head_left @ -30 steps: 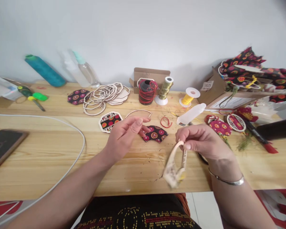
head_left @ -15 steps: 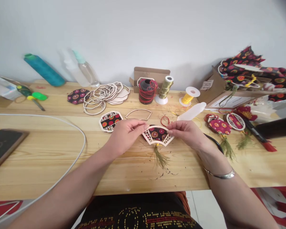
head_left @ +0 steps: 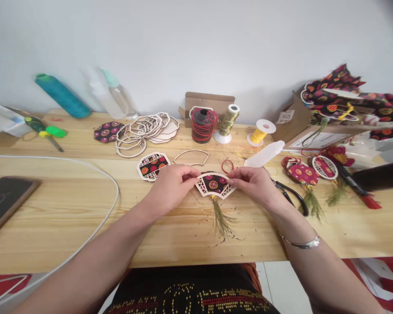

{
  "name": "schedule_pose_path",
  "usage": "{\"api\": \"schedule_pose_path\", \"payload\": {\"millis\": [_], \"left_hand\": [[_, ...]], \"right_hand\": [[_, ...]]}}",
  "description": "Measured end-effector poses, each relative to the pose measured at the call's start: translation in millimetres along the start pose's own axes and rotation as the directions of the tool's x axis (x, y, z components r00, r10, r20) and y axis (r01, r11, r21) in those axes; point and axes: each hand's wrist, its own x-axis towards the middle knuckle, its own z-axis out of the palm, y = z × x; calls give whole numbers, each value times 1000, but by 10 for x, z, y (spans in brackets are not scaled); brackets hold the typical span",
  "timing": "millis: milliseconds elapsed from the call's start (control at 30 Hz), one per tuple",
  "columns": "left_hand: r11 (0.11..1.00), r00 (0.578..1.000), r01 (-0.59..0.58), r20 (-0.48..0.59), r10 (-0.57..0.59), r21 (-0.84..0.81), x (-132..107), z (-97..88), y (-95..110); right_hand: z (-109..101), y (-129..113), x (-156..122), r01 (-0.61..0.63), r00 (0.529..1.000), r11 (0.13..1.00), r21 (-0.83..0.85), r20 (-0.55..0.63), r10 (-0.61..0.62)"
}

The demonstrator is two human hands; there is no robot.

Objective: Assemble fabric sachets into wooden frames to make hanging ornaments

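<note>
Between my two hands is a fan-shaped pendant [head_left: 213, 184], a pale wooden lattice frame over dark patterned fabric. From its lower edge hangs an olive-green tassel [head_left: 221, 218], tied with yellow thread. My left hand [head_left: 175, 185] pinches the pendant's upper left corner between thumb and fingers. At the upper right corner my right hand [head_left: 252, 181] pinches it likewise. A thin fan-shaped wooden outline [head_left: 191, 151] lies just behind the left hand. Beside that hand is a lattice-framed fabric piece [head_left: 153, 166]. Black-handled scissors [head_left: 293, 196] lie partly hidden behind my right wrist.
Wooden frames [head_left: 150, 126] are piled behind. Thread spools stand near the wall: red cord [head_left: 203, 126], gold [head_left: 229, 124], yellow [head_left: 261, 132]. Tasselled pendants [head_left: 303, 173] and a fabric-filled box [head_left: 314, 133] are at right. A white cable [head_left: 113, 174] and phone [head_left: 9, 203] lie left.
The pendant has shifted slightly left and its tassel hangs a little lower. My right hand has moved slightly left, showing more of the scissors. Both hands keep their pinch.
</note>
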Motion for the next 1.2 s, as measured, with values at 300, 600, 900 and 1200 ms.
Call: {"api": "schedule_pose_path", "payload": {"millis": [300,600,900,1200], "left_hand": [[998,1000,0,-23,2,69,-7,30,5],[994,999,-20,-24,23,108,-7,55,13],[986,997,-62,-39,69,155,-18,100,-10],[966,996,-69,-33,79,247,-18,88,-17]], "right_hand": [[78,39,10,78,986,978,-191,-129,-104],[96,33,-7,83,979,960,-267,-157,-128],[154,33,-19,185,935,885,-428,-200,-292],[29,27,-19,188,923,883,-429,-230,-308]]}}
